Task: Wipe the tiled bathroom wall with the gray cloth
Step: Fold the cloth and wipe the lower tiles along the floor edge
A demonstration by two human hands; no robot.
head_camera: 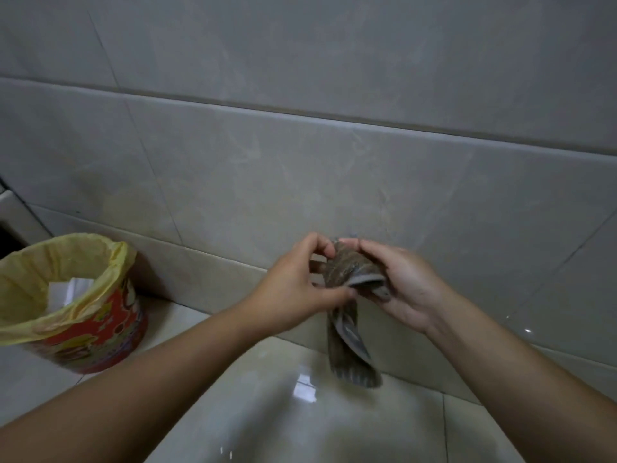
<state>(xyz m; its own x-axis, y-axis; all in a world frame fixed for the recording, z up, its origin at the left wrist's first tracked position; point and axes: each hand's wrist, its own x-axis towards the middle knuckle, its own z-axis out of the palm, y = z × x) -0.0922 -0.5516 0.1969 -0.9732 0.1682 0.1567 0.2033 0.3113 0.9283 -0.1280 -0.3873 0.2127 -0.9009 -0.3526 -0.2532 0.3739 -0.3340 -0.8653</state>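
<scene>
Both hands are closed on the gray cloth [350, 272], holding it between them in the air just in front of the tiled wall [300, 168], low down near where the wall meets the floor. The left hand [297, 289] pinches it from the left side, thumb underneath and fingers curled over the top, the fingertips meeting the cloth at its upper edge. The right hand [400, 285] cups it from the other side, palm turned up and toward the left, fingers wrapped round the bunched upper part so that a folded edge of the fabric lies across the palm. Neither hand is loose; each has a firm hold on the cloth, and the two sets of fingertips nearly touch at the top. Below the hands the rest of the cloth hangs down in a twisted strip, its lower end dangling free above the glossy floor tiles [300, 429] and not touching the wall as far as I can make out. Both forearms are bare and reach in from the bottom corners. Off to the left, well apart from the hands, a red patterned waste bin [100, 332] stands on the floor close to the wall, lined with a yellow plastic bag [50, 265] with some white paper [71, 290] inside
</scene>
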